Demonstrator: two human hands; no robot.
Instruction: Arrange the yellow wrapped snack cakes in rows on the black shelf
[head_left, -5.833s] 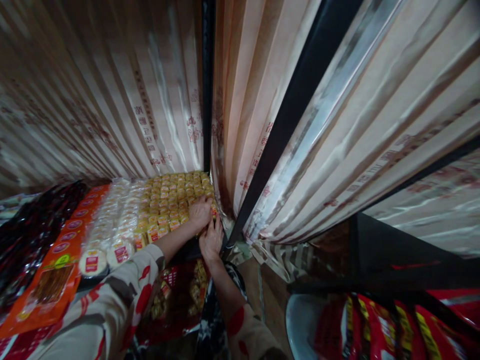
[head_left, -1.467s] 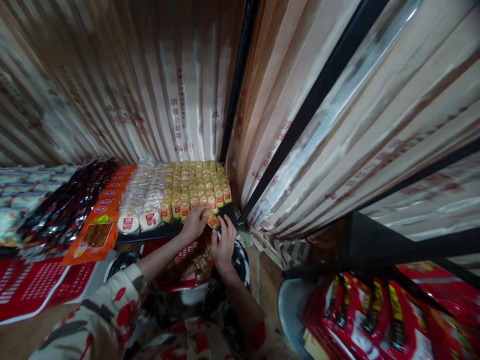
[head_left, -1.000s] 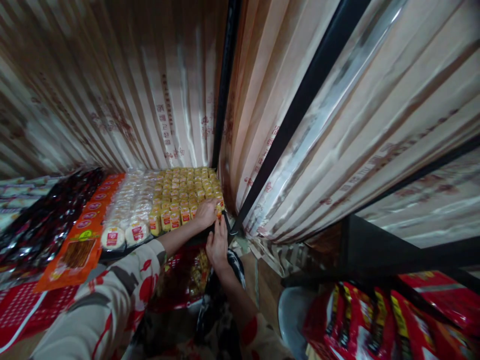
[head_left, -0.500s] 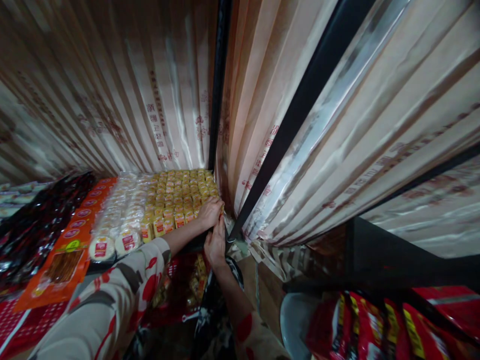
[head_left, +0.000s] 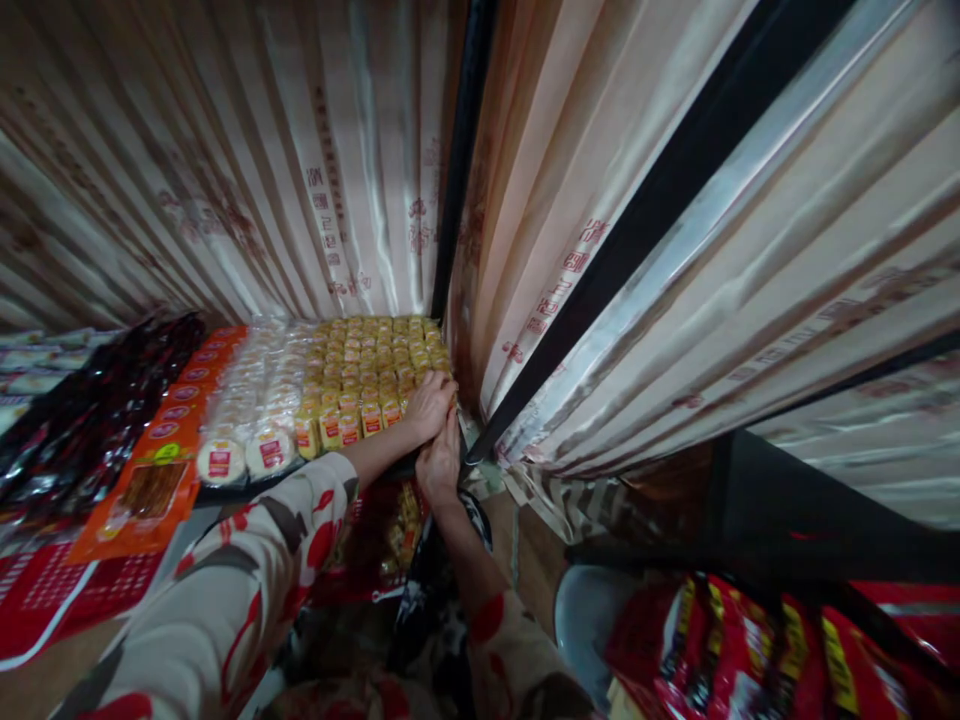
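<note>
Rows of small yellow-wrapped snack packets (head_left: 367, 365) stand tightly packed at the right end of the display. My left hand (head_left: 431, 408) is at their front right corner, its fingers curled over the end packets and mostly covering them. Just below it, my right hand (head_left: 440, 465) is held upright against the right side of that corner, fingers stretched out and close together. The fingertips of both hands meet or nearly meet there. Whatever lies under the left fingers is largely hidden. Left of the yellow packets are rows of round white cakes (head_left: 270, 450) in clear wrap.
Beyond the cakes lie an orange snack pack (head_left: 142, 490) and dark shiny packs (head_left: 105, 410). Pleated curtains (head_left: 345, 150) and a slanting black post (head_left: 600, 290) stand close behind and to the right. A red basket (head_left: 75, 600) is below; red bags (head_left: 735, 640) sit at lower right.
The view has shifted, so the display appears slightly higher and further right. Both hands stay at the same corner of the yellow packets, with almost the same pose.
</note>
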